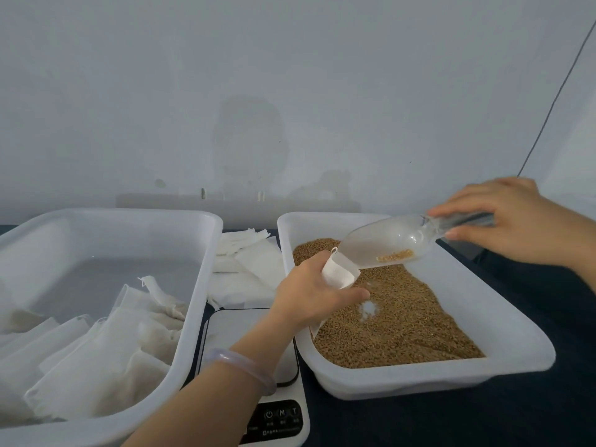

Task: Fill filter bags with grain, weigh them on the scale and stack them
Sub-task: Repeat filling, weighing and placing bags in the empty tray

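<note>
My left hand [311, 293] grips a white filter bag [340, 271] with its mouth held open, above the left part of the grain tray [503, 327]. My right hand [506, 221] holds the handle of a clear plastic scoop [383, 241], tilted so its tip sits at the bag's mouth. A little brown grain [395, 255] lies in the scoop. Brown grain [406, 317] covers the tray's floor. A white digital scale [277, 411] lies between the two trays, partly under my left forearm. Filled filter bags [96, 356] lie piled in the left tray [196, 285].
A heap of flat unfilled filter bags [248, 269] lies behind the scale, between the trays. The dark table surface [451, 414] shows at front right. A pale wall rises close behind, with a thin dark cable [554, 101] running down it at right.
</note>
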{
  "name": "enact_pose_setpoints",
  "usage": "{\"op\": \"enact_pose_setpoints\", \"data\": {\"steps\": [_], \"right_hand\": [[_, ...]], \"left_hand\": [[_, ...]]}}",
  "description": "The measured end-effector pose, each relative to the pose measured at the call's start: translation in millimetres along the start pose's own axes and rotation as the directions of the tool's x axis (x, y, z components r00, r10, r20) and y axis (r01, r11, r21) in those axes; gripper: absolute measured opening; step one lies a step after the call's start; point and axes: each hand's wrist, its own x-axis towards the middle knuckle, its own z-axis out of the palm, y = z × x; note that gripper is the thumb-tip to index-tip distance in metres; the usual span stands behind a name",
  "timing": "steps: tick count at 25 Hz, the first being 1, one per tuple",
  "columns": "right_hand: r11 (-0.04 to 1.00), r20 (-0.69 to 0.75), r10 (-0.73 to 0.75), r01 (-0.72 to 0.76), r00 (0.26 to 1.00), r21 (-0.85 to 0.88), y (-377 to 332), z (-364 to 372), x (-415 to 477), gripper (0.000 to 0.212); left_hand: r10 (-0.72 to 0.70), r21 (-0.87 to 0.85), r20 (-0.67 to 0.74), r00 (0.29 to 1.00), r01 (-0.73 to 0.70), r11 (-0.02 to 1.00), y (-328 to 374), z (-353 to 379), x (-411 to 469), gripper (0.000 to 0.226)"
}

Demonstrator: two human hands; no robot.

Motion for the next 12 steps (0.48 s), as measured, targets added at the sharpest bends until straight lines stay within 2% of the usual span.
{"op": "enact_pose_setpoints", "data": {"steps": [2, 5, 10, 12], "right_hand": [[0.992, -0.037, -0.04, 0.035, 0.999, -0.123, -7, -7, 6, 0.03], [0.972, -0.073, -0.097, 0.079, 0.993, -0.22, -14, -7, 8, 0.028], [0.962, -0.113, -0.145, 0.114, 0.983, -0.248, -19, -1, 4, 0.03], [0.955, -0.123, -0.16, 0.122, 0.98, -0.272, -18, 0, 5, 0.031]], "left_hand": [[-0.004, 0.022, -0.005, 1.0, 0.004, 1.0, 1, 0, 0, 0.042], [-0.012, 0.043, -0.016, 1.0, 0.013, 0.999, 0, 0, -1, 0.045], [-0.026, 0.089, -0.004, 1.0, 0.026, 0.996, -1, 1, 1, 0.073], [-0.027, 0.094, -0.006, 1.0, 0.028, 0.995, -1, 1, 2, 0.073]]}}
